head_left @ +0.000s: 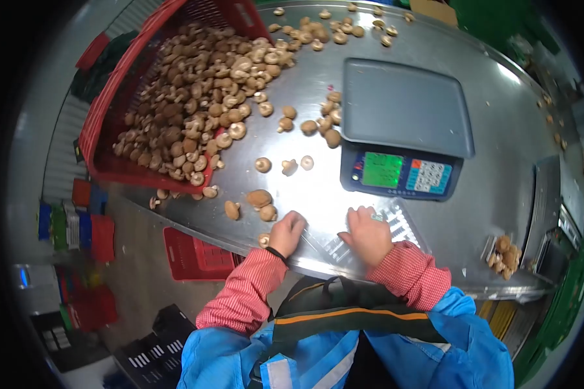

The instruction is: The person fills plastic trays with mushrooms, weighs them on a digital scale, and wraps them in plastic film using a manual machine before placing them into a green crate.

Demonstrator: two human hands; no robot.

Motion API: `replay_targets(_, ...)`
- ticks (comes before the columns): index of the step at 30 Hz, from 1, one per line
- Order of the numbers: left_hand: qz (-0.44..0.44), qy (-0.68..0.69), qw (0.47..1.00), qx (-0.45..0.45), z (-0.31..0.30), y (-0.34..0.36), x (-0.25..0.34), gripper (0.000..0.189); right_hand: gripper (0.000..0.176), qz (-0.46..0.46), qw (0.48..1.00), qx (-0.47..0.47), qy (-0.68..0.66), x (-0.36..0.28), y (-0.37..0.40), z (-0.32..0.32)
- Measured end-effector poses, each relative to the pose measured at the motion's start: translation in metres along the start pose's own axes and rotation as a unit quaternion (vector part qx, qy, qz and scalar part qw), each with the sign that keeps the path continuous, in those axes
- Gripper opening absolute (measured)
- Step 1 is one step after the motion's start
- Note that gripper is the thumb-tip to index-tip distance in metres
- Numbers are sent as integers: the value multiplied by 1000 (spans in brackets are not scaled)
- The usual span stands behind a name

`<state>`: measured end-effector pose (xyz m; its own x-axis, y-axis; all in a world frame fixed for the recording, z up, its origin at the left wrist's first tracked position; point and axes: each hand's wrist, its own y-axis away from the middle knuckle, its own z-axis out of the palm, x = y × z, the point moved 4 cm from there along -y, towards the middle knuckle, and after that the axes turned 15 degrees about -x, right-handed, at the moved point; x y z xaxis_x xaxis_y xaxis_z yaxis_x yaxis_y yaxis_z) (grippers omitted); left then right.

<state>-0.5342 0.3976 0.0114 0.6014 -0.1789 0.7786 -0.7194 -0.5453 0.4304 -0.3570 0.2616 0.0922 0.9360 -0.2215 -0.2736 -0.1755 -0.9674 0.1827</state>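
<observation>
My left hand point(287, 233), with a dark band at the wrist, is at the table's front edge, its fingers curled; whether it grips the edge of a clear plastic tray is too small to tell. My right hand point(368, 236) lies over the clear plastic tray point(402, 223), fingers bent and thumb apart. Just beyond it stands a scale with a grey plate point(405, 107) and a lit green display point(383, 170). Brown mushrooms point(259, 198) lie beyond my left hand. A tipped red crate point(120, 84) at the left spills a large heap of mushrooms point(198, 91) onto the table.
Loose mushrooms point(315, 31) are strewn along the metal table's point(448, 233) far side. A filled pack of mushrooms point(503, 257) sits at the right, beside a dark machine point(548, 220). Another red crate point(198, 255) is below the table's front edge.
</observation>
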Motion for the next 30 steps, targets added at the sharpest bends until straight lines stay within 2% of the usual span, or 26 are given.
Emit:
replay_targets(2, 39, 50, 998, 7, -14, 16, 16, 13, 41, 19, 1000, 2, 4, -4, -12, -9)
replay_targets(3, 38, 77, 996, 8, -23, 24, 21, 14, 36, -3, 997, -51, -54, -5, -18, -2)
replay_targets(4, 38, 102, 994, 8, -32, 30, 23, 14, 33, -21, 954, -140, -263, -5, -29, 11)
replay_targets(5, 64, 139, 987, 55, -42, 36, 23, 17, 29, -36, 860, -224, -458, -9, -39, 26)
replay_targets(6, 90, 177, 975, 100, -51, 44, 22, 19, 26, -48, 717, -296, -629, -16, -45, 34)
replay_targets(7, 116, 214, 959, 144, -60, 51, 20, 22, 21, -62, 725, -271, -631, -23, -54, 25)
replay_targets(8, 85, 59, 968, 230, -79, 62, 18, 42, 21, -42, 773, -220, -593, -20, -66, 11)
replay_targets(10, 3, -78, 933, 352, -105, 82, 12, 66, 20, -6, 854, -114, -508, -14, -97, -17)
replay_targets(12, -40, -134, 936, 324, -106, 80, -15, 75, 21, 13, 870, -44, -491, -10, -133, -51)
replay_targets(13, -64, -161, 935, 309, -112, 75, -20, 80, 22, -10, 927, 47, -372, -7, -155, -62)
replay_targets(14, -22, -158, 937, 312, -123, 62, -20, 82, 23, -32, 959, 138, -244, -6, -177, -73)
replay_targets(16, 57, -153, 936, 313, -153, 30, 1, 85, 26, 61, 918, 5, -392, -5, -230, -93)
replay_targets(18, 70, -133, 936, 319, -197, -15, 20, 86, 26, 148, 903, 8, -404, 16, -289, -90)
replay_targets(19, 76, -138, 936, 315, -219, -41, 23, 86, 26, 181, 914, 20, -363, 31, -318, -84)
replay_targets(21, 102, -251, 908, 320, -263, -93, 36, 88, 27, 249, 927, 42, -278, 66, -367, -68)
replay_targets(24, 8, -363, 889, 278, -317, -160, 52, 101, 27, 272, 942, 50, -189, 91, -412, -49)
replay_targets(27, -65, -412, 886, 203, -348, -214, 68, 108, 27, 194, 954, 63, -219, 71, -447, -46)
replay_targets(30, -75, -383, 910, 136, -357, -252, 68, 114, 25, 95, 960, 117, -238, 49, -471, -44)
